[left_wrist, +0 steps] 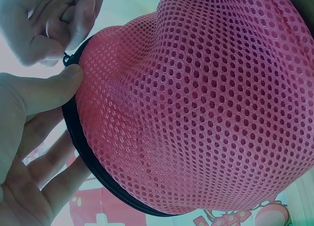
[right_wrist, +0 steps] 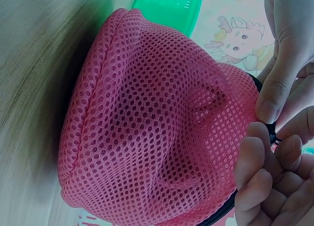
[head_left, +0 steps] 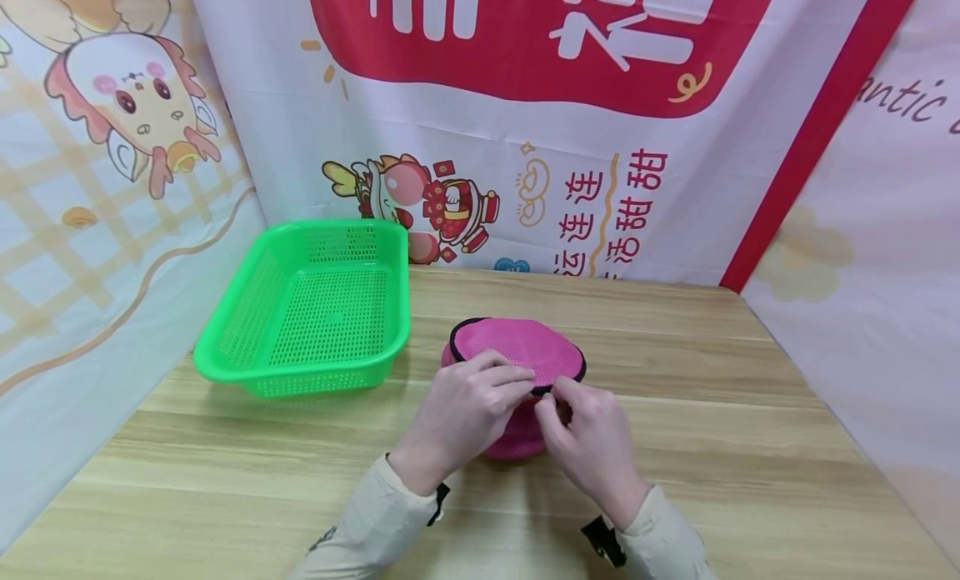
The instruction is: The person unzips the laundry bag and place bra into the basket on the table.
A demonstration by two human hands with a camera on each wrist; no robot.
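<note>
A round pink mesh bag [head_left: 525,342] with a black zipper [left_wrist: 98,173] round its top stands on the table in front of me. My left hand [head_left: 480,394] pinches the bag's near rim, its thumb [left_wrist: 68,84] on the mesh side just below the zipper. Right beside it, the fingers of my right hand [head_left: 590,422] are curled at the small black zipper pull [right_wrist: 273,133], pinching it. The mesh wall bulges and creases below both hands in the wrist views. The bag's inside is hidden under its pink top.
To the left of the bag, a green plastic basket [head_left: 300,375] with perforated walls stands on the wooden table [head_left: 712,380]. Printed cloth [head_left: 450,113] hangs behind the table, with more cloth along the left and right sides.
</note>
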